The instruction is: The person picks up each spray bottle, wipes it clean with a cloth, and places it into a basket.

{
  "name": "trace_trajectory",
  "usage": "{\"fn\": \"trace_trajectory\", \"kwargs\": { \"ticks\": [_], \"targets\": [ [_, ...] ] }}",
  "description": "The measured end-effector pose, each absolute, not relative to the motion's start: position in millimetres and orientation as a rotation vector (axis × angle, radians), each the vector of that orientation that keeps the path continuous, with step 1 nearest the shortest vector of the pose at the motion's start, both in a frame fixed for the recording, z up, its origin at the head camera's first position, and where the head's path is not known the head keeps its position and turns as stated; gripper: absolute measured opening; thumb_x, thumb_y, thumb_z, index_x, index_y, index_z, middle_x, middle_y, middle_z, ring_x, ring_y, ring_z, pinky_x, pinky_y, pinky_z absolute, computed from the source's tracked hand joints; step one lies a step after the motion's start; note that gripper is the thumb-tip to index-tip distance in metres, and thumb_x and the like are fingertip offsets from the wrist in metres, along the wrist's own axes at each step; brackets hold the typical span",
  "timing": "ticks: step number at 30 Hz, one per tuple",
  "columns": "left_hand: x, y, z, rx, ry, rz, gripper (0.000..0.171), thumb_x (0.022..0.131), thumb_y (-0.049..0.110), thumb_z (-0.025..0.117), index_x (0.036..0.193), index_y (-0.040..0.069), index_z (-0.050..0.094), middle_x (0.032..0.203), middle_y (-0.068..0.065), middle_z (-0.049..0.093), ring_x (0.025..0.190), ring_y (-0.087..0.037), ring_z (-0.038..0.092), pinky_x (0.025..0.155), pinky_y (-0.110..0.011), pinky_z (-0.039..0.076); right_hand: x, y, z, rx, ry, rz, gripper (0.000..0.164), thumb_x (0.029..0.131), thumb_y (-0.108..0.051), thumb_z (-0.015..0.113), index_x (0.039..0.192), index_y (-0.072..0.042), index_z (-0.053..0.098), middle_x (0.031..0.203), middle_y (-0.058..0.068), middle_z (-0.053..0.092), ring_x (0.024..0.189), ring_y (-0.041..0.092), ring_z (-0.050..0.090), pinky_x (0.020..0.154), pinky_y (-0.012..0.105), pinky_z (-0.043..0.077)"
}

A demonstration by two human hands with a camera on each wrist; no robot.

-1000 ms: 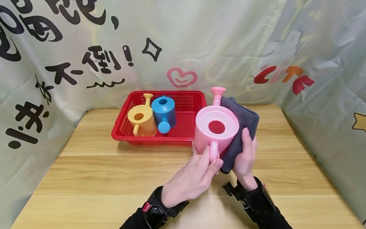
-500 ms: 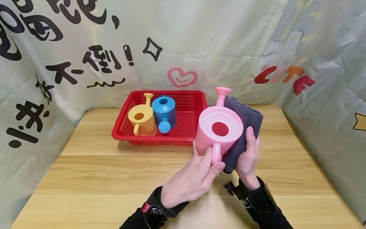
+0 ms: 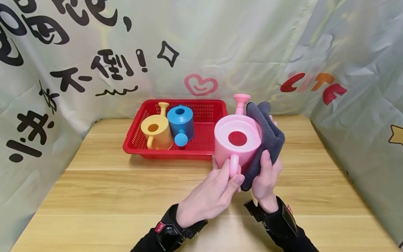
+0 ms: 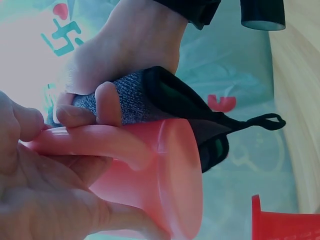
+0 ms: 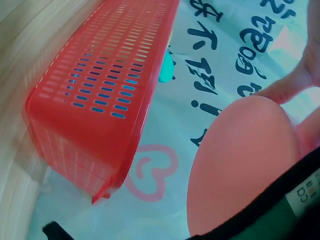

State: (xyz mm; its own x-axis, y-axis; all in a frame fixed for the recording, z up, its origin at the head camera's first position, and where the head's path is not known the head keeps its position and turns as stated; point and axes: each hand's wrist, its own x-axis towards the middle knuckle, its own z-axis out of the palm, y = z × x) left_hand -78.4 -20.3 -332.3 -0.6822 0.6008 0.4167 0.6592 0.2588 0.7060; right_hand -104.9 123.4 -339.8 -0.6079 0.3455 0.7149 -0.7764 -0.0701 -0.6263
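A pink toy watering can [image 3: 234, 140] is held up in front of the red basket's right end, its spout pointing away. My left hand [image 3: 209, 194] grips it by the handle, the fingers and thumb closed round it, as the left wrist view also shows. Against the can's right side lies a folded dark grey cloth [image 3: 266, 140] with a black border and a hanging loop [image 4: 265, 121]. My right hand [image 3: 267, 178] holds this cloth from the right, thumb on the near side and fingers mostly hidden behind it. In the right wrist view the can's base [image 5: 245, 170] faces the camera.
The red perforated basket [image 3: 176, 152] stands at the back of the wooden table [image 3: 126, 199]. Inside it are a yellow watering can [image 3: 160, 134] and a blue watering can [image 3: 185, 122]. Printed fabric [image 3: 252, 45] hangs behind and at both sides.
The pink watering can shifted slightly right, then back left, with both hands. My right hand has turned and slid a little lower, and the cloth is now bunched more steeply against the can.
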Motion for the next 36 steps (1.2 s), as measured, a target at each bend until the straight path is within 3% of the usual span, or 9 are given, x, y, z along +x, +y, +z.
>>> {"fn": "trace_trajectory", "kwargs": {
  "ticks": [7, 9, 12, 16, 24, 28, 36],
  "targets": [
    [-77, -21, -331, -1.207, -2.443, -1.47, 0.008, 0.103, 0.014, 0.054, 0.1, 0.012, 0.047, 0.081, -0.001, 0.06, 0.072, -0.001, 0.05, 0.071, -0.013, 0.044, -107, 122, -341, 0.574, -1.402, 1.738, 0.057, 0.101, -0.018, 0.041, 0.151, 0.008, 0.033, 0.16, 0.014, 0.038, 0.148, 0.03, 0.034, 0.123, 0.037, 0.029],
    [-77, -21, -330, -1.214, -2.449, -1.448, 0.009, 0.103, 0.016, 0.054, 0.1, 0.012, 0.046, 0.08, 0.0, 0.06, 0.071, -0.001, 0.05, 0.071, -0.013, 0.045, -106, 124, -339, 0.554, -1.408, 1.769, 0.056, 0.101, -0.019, 0.04, 0.151, 0.007, 0.036, 0.159, 0.013, 0.04, 0.149, 0.03, 0.033, 0.124, 0.037, 0.028],
    [-77, -21, -331, -1.224, -2.468, -1.366, 0.011, 0.103, 0.018, 0.054, 0.1, 0.012, 0.045, 0.078, 0.003, 0.058, 0.071, -0.002, 0.051, 0.083, -0.02, 0.045, -104, 129, -335, 0.508, -1.413, 1.857, 0.054, 0.103, -0.023, 0.038, 0.15, 0.004, 0.038, 0.155, 0.013, 0.044, 0.146, 0.03, 0.036, 0.122, 0.034, 0.03],
    [-77, -20, -331, -1.234, -2.482, -1.26, 0.013, 0.103, 0.019, 0.054, 0.101, 0.012, 0.043, 0.077, 0.005, 0.057, 0.073, -0.002, 0.053, 0.097, -0.033, 0.04, -102, 132, -334, 0.417, -1.365, 1.997, 0.052, 0.105, -0.025, 0.039, 0.149, 0.002, 0.039, 0.143, 0.013, 0.055, 0.134, 0.027, 0.049, 0.116, 0.029, 0.038],
    [-77, -19, -332, -1.25, -2.474, -1.218, 0.015, 0.103, 0.019, 0.054, 0.101, 0.012, 0.041, 0.077, 0.005, 0.055, 0.076, -0.003, 0.054, 0.109, -0.045, 0.033, -102, 134, -334, 0.342, -1.28, 2.093, 0.051, 0.104, -0.025, 0.042, 0.146, 0.003, 0.042, 0.133, 0.013, 0.061, 0.125, 0.023, 0.057, 0.112, 0.027, 0.042],
    [-76, -19, -331, -1.254, -2.471, -1.213, 0.015, 0.103, 0.02, 0.055, 0.101, 0.012, 0.042, 0.077, 0.004, 0.056, 0.077, -0.003, 0.055, 0.113, -0.05, 0.029, -102, 135, -334, 0.356, -1.275, 2.106, 0.048, 0.104, -0.025, 0.042, 0.144, 0.003, 0.045, 0.132, 0.014, 0.063, 0.124, 0.023, 0.058, 0.111, 0.029, 0.043],
    [-76, -19, -331, -1.259, -2.464, -1.196, 0.016, 0.103, 0.02, 0.055, 0.102, 0.011, 0.042, 0.078, 0.005, 0.056, 0.076, -0.003, 0.054, 0.112, -0.049, 0.03, -101, 136, -334, 0.312, -1.279, 2.1, 0.042, 0.104, -0.026, 0.043, 0.131, 0.003, 0.056, 0.121, 0.012, 0.068, 0.114, 0.02, 0.063, 0.104, 0.027, 0.048]
  ]
}}
